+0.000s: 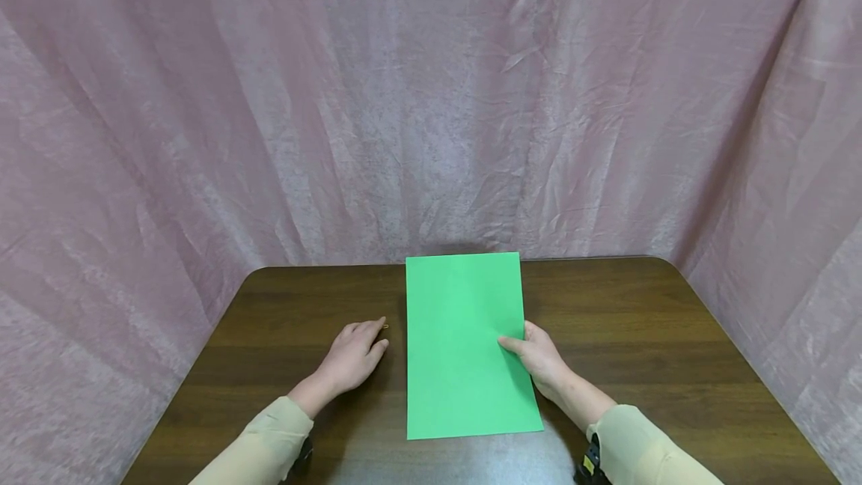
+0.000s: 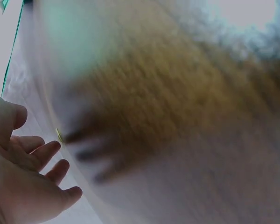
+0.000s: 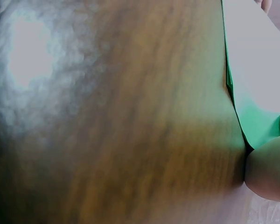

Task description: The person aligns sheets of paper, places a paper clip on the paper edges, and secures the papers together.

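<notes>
Right hand (image 1: 539,360): the flat green paper sheet (image 1: 465,343) is pinched at its right edge, thumb on top.
Left hand (image 1: 353,358): fingers relaxed, slightly apart, laid left of the sheet beside a small gold paper clip (image 1: 385,327).
Risk: the sheet may be creased if gripped harder; the clip could be nudged away.

Green paper sheet (image 1: 465,343) flat on table, right edge pinched.

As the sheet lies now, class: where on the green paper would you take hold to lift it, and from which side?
Take the green paper at its right long edge, coming in from the right, where the right hand already pinches it. The sheet lies flat on the table, so only an edge offers a grip, thumb on top. The left hand rests on the table beside it, likely free to steady the other edge.
</notes>
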The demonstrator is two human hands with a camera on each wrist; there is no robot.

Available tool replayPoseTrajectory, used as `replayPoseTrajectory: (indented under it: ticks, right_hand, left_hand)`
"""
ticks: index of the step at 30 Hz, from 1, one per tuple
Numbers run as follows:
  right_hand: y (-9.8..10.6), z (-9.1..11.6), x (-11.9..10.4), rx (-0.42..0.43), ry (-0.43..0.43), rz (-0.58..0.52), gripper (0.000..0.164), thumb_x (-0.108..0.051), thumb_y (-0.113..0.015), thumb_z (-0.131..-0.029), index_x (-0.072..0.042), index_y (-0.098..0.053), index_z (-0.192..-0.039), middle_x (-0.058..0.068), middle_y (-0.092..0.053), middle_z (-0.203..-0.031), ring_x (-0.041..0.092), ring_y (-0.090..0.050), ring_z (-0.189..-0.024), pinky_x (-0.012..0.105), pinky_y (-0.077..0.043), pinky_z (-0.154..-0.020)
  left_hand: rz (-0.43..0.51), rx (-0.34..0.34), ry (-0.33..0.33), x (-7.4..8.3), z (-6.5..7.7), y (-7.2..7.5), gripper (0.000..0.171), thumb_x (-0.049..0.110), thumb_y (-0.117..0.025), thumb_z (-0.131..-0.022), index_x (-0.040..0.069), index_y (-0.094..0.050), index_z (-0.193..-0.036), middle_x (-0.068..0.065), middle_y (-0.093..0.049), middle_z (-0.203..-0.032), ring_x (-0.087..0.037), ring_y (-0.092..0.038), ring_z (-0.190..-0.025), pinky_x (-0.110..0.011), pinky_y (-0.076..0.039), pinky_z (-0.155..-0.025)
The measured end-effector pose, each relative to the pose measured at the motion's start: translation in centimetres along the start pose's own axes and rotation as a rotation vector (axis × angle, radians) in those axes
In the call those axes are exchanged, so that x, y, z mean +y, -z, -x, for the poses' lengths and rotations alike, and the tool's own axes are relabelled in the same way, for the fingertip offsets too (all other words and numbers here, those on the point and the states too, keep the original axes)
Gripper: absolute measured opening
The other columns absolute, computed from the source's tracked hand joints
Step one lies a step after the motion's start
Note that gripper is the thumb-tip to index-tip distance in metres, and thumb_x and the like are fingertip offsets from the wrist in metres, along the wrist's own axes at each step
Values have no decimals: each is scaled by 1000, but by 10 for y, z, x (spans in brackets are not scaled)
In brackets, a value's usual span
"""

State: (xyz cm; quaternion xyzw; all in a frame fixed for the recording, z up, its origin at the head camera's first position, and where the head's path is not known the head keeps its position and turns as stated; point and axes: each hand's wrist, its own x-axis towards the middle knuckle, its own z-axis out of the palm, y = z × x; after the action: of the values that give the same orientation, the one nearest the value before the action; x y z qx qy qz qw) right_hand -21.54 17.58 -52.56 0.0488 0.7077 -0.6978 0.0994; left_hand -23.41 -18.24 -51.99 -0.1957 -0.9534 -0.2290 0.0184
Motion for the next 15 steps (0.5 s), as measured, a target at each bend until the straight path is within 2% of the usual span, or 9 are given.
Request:
replayPoseTrajectory:
  ticks: [6, 12, 15]
  right_hand:
    - [0, 0, 0, -7, 3, -2, 47, -10, -60, -103, 3, -46, -147, 19, -63, -130, 28, -69, -100, 43, -58, -81]
    - [0, -2, 1, 0, -4, -15, 45, -9, -60, -103, 2, -48, -144, 16, -67, -123, 27, -70, -96, 41, -58, -78]
    - [0, -2, 1, 6, -7, -21, 44, -8, -60, -102, 2, -50, -143, 15, -69, -120, 26, -70, -94, 41, -59, -77]
  left_hand:
    - [57, 7, 82, -3, -5, 8, 44, 22, -57, -106, 2, -55, -146, -18, -56, -144, -44, -44, -135, -60, -36, -110]
    - [74, 78, 143, -14, -16, 16, 23, 18, -65, -102, 9, -72, -122, -13, -62, -130, -39, -48, -129, -57, -40, -107]
    - [77, 89, 166, -22, -22, 16, 17, 20, -66, -102, 12, -74, -114, -13, -61, -132, -39, -45, -132, -57, -37, -109]
